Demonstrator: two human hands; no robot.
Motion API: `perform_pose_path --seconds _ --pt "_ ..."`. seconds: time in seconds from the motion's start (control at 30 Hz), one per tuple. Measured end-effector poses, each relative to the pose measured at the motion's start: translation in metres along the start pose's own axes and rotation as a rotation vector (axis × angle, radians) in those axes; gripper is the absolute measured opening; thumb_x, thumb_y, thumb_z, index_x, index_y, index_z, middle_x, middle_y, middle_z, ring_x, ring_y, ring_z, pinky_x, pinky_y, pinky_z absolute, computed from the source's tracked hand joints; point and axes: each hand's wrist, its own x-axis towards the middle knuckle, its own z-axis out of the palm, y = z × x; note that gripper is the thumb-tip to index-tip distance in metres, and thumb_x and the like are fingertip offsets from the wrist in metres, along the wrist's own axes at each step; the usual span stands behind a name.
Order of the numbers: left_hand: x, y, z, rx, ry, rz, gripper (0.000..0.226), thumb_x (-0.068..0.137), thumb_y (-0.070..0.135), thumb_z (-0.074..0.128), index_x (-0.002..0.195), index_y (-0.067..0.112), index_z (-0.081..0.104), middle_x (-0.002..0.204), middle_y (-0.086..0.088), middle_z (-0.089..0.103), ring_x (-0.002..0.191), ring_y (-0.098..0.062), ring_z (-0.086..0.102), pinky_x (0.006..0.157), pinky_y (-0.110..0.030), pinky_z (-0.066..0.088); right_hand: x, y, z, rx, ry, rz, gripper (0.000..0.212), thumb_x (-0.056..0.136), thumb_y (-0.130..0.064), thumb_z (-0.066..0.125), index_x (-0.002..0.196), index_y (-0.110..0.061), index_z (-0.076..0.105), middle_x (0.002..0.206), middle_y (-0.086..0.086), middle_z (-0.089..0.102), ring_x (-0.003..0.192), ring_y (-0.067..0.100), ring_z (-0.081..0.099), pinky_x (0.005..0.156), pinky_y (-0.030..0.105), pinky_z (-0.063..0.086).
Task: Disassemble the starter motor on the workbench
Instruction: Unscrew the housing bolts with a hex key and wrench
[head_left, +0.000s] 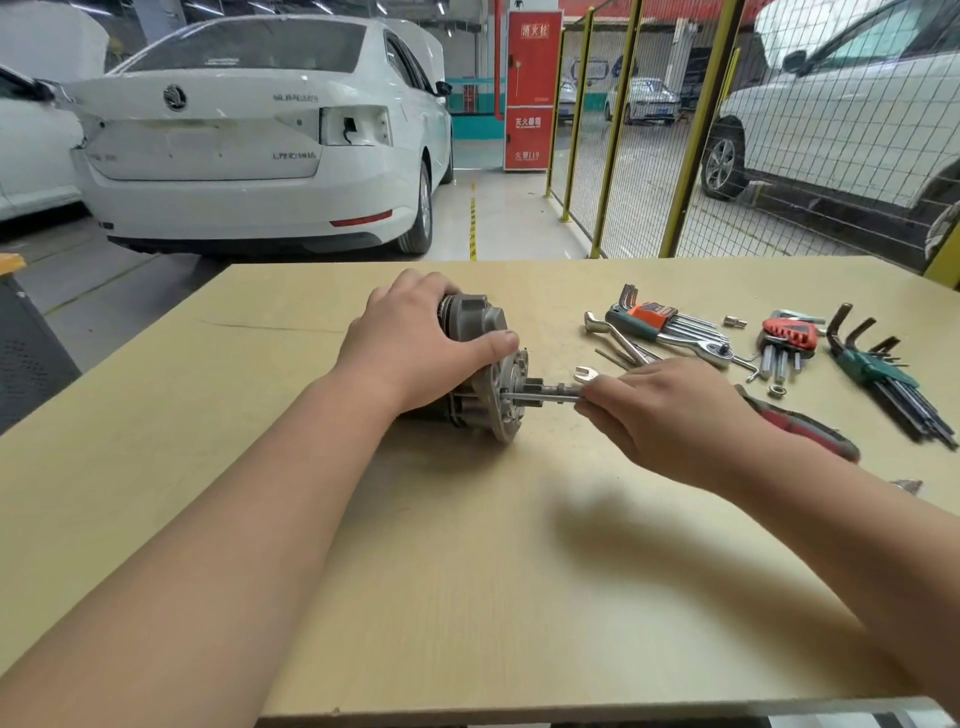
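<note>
Grey motor (480, 322) lies steadied by the gripping left hand (410, 343), letting the right hand (660, 410) pinch its long bolt (540, 397).

The grey starter motor (480, 325) lies on its side on the tan workbench (467, 571). Its round flat end faces right. A thin long bolt (540, 398) sticks out of that end.
</note>
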Motion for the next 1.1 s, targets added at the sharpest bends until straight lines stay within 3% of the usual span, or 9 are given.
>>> perform_pose_path --seconds 0.07,0.2,0.3,0.4,0.47,0.6,0.77,0.93,1.1 --pt "0.004 0.002 0.000 -0.009 -0.003 -0.015 0.059 0.063 0.074 0.058 0.106 0.034 0.052 0.113 0.011 0.048 0.111 -0.018 0.044 0.096 -0.045 0.043 0.004 -0.006 0.005 0.305 0.008 0.215 0.029 0.095 -0.029 0.050 0.074 -0.014 0.061 0.047 0.001 0.052 0.044 0.026 0.049 0.042 0.030 0.041" --pt "0.006 0.004 0.000 0.067 -0.026 -0.005 0.063 0.065 0.066 0.054 0.118 0.032 0.048 0.121 0.007 0.047 0.111 -0.020 0.043 0.096 -0.044 0.042 0.009 -0.019 0.009 1.734 -0.297 0.939 0.044 0.099 -0.038 0.039 0.071 -0.011 0.060 0.043 -0.002 0.031 0.037 0.015 0.030 0.038 0.022 0.029" --pt "0.006 0.002 -0.001 0.130 -0.058 0.019 0.074 0.068 0.071 0.052 0.129 0.031 0.041 0.131 0.006 0.044 0.119 -0.021 0.039 0.099 -0.041 0.038 0.004 -0.017 0.003 1.960 -0.524 0.985 0.035 0.092 -0.040 0.044 0.068 -0.018 0.057 0.048 -0.008 0.019 0.036 0.007 0.018 0.035 0.018 0.020" --pt "0.002 -0.004 -0.007 0.093 -0.121 0.049 0.102 0.057 0.085 0.050 0.143 0.035 0.025 0.147 0.007 0.034 0.135 -0.021 0.026 0.110 -0.042 0.029 0.006 -0.016 -0.006 1.818 -0.537 0.888 0.032 0.093 -0.030 0.048 0.068 -0.013 0.059 0.049 -0.006 0.021 0.038 0.008 0.018 0.037 0.018 0.019" --pt "-0.006 -0.009 -0.008 0.032 -0.107 0.138 0.110 0.049 0.084 0.056 0.144 0.040 0.020 0.147 0.012 0.027 0.136 -0.012 0.017 0.113 -0.041 0.025 0.010 -0.016 -0.012 1.505 -0.447 0.766 0.032 0.096 -0.022 0.048 0.071 -0.008 0.061 0.047 -0.003 0.029 0.039 0.011 0.024 0.037 0.020 0.022" --pt "-0.023 -0.016 -0.001 0.054 -0.014 0.250 0.107 0.047 0.078 0.059 0.141 0.040 0.027 0.142 0.016 0.026 0.133 -0.008 0.014 0.111 -0.033 0.017 0.015 -0.018 -0.023 0.592 -0.351 0.387 0.024 0.091 -0.032 0.054 0.073 -0.020 0.064 0.047 -0.009 0.047 0.043 0.007 0.038 0.041 0.019 0.030" --pt "-0.013 -0.008 0.002 0.040 0.005 0.205 0.098 0.054 0.061 0.058 0.140 0.036 0.019 0.127 0.013 0.035 0.118 -0.008 0.024 0.100 -0.028 0.018 0.019 -0.030 -0.027 0.063 -0.253 0.213 0.020 0.094 -0.038 0.043 0.083 -0.026 0.055 0.060 -0.006 0.042 0.063 0.025 0.045 0.045 0.028 0.022" --pt "-0.006 -0.007 0.002 0.009 -0.059 0.204 0.085 0.059 0.053 0.056 0.134 0.041 0.019 0.126 0.011 0.038 0.112 -0.006 0.023 0.097 -0.030 0.018 0.032 -0.035 -0.034 -0.130 -0.271 0.229 0.021 0.091 -0.033 0.043 0.079 -0.021 0.055 0.062 -0.004 0.046 0.065 0.027 0.054 0.045 0.023 0.025" --pt "-0.010 -0.007 0.001 0.009 -0.069 0.283 0.058 0.066 0.049 0.053 0.122 0.054 0.038 0.125 0.006 0.039 0.118 -0.016 0.027 0.107 -0.037 0.018 0.049 -0.035 -0.035 0.172 -0.421 0.399 0.026 0.095 -0.030 0.044 0.087 -0.012 0.061 0.083 0.007 0.062 0.074 0.025 0.059 0.052 0.024 0.039"
